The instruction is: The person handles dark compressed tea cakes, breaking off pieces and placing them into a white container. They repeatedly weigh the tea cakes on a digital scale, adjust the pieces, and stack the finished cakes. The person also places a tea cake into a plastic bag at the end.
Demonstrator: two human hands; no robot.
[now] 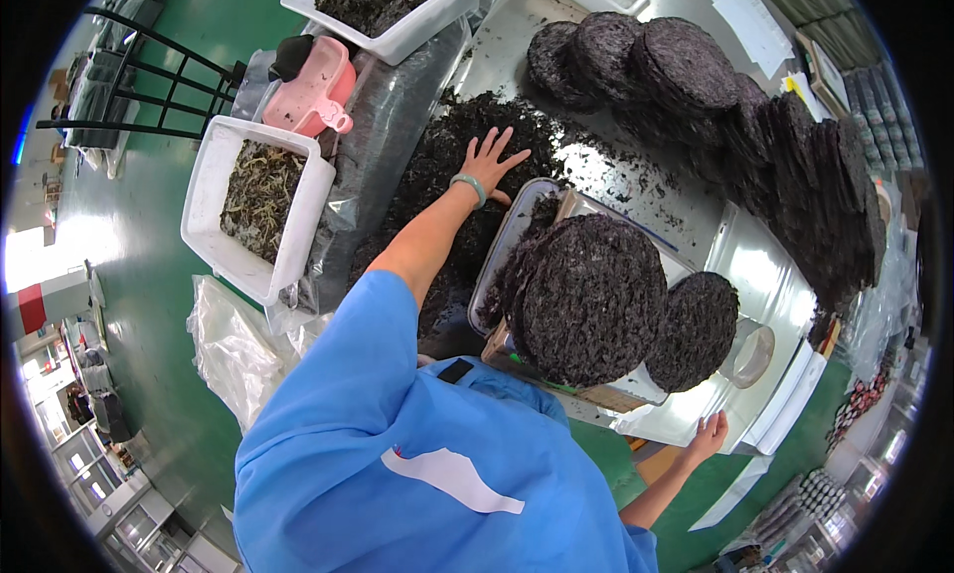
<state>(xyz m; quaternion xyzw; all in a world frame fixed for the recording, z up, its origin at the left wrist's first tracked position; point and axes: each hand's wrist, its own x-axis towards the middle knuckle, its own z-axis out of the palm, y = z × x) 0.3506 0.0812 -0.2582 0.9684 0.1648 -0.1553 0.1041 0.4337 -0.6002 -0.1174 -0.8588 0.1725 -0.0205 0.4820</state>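
Observation:
My left hand (492, 159), a green bangle at its wrist, lies with fingers spread on a heap of loose dark dried seaweed (432, 155). Just right of it is a pale tray (484, 275) with a dark rim, with seaweed bits in it and a stack of round seaweed cakes (589, 301) over its right side. A smaller round cake (693, 331) leans beside that stack, near a clear ring (749, 353). My right hand (708, 433) is by the table's near right edge, fingers slightly bent, holding nothing visible.
Many round seaweed cakes (686, 66) are piled along the far right of the metal table (641, 178). To the left stand a white tub of brownish seaweed (317, 193), a pink scoop (305, 88) and a black metal rack (164, 73). Another white tub (417, 40) is at the top.

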